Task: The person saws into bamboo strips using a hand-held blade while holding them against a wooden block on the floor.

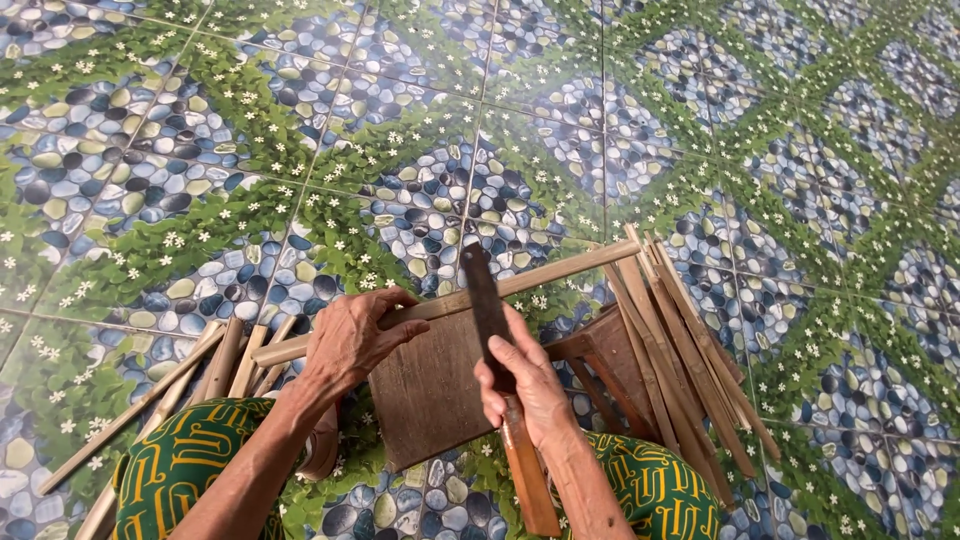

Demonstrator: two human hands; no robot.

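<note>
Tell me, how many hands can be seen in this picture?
2. The left hand grips a long bamboo strip lying across a small wooden stool. The right hand holds a dark-bladed knife by its wooden handle, blade against the strip. No other hands appear.

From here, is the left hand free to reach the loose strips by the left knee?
Probably not right away: the left hand grips the long strip across the stool; the loose strips lie close, unobstructed.
</note>
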